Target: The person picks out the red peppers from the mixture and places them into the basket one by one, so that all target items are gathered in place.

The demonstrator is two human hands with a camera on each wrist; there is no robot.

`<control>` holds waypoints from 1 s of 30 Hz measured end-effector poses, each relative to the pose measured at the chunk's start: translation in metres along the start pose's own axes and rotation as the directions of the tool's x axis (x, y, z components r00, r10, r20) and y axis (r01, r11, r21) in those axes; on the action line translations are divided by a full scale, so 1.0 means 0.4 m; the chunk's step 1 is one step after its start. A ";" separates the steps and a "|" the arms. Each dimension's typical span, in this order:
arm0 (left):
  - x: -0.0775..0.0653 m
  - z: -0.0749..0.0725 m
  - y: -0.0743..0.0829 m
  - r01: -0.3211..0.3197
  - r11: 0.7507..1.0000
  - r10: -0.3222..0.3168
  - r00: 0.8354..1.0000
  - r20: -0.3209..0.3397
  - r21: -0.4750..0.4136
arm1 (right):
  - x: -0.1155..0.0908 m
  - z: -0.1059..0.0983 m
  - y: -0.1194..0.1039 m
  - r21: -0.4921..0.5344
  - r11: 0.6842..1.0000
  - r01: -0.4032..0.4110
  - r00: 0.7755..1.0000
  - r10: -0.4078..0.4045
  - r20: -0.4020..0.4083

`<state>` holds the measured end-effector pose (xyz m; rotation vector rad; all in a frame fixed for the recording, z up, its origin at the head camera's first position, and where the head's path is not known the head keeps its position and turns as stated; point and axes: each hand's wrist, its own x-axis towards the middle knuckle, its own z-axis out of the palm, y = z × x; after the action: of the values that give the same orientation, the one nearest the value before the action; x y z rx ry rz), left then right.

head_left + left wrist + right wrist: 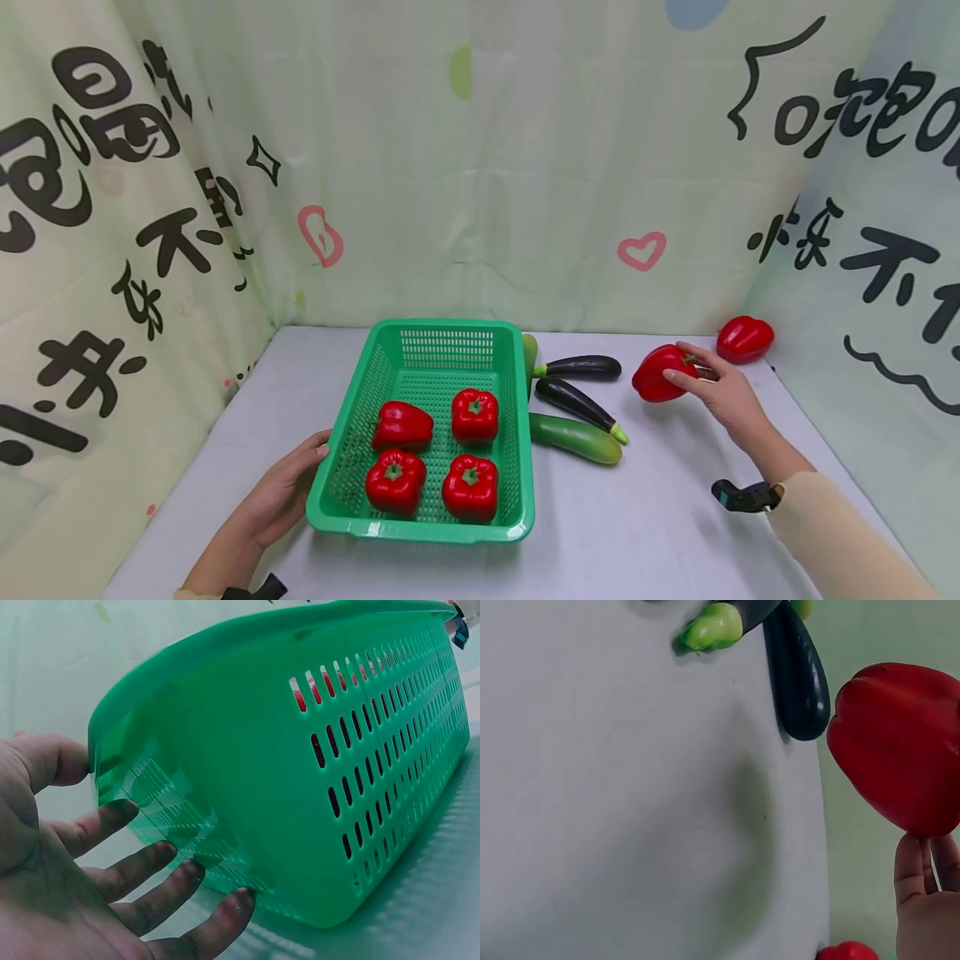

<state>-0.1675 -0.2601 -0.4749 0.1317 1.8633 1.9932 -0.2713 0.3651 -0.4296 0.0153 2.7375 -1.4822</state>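
Observation:
My right hand (pixel 723 396) grips a red bell pepper (pixel 663 374) between thumb and fingers, holding it above the right side of the table. Its glossy side fills the right of the right wrist view, with fingertips (pixel 911 859) against it. My left hand (pixel 82 862) is at the left side of a green plastic basket (pixel 420 529). Its fingers spread fairly straight along the outer wall, and the thumb touches near the rim. Inside the basket lie several red bell peppers (pixel 470 487). Another red bell pepper (pixel 745 340) rests at the table's back right corner.
Right of the basket lie two dark eggplants (pixel 581 367) and a green cucumber-like vegetable (pixel 576 438). A second green vegetable (pixel 530 354) is partly hidden by the basket. Printed curtains (pixel 480 208) hang around the white table (pixel 600 533).

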 end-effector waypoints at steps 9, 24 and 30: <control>0.000 -0.002 -0.002 -0.017 1.000 0.017 1.000 0.006 -0.009 | 0.000 0.025 -0.056 -0.025 0.999 0.035 0.999 -0.035 0.008; 0.002 0.004 0.001 0.014 1.000 -0.014 0.999 -0.040 0.007 | 0.019 0.083 -0.165 -0.014 0.996 0.090 0.995 -0.089 0.049; 0.001 0.005 0.001 0.014 1.000 -0.014 0.999 -0.046 0.004 | 0.031 0.116 -0.216 -0.009 0.991 0.131 0.989 -0.130 0.066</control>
<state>-0.1674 -0.2580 -0.4743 0.0743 1.8918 1.9992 -0.2848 0.2788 -0.3830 -0.2128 2.7434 -1.4661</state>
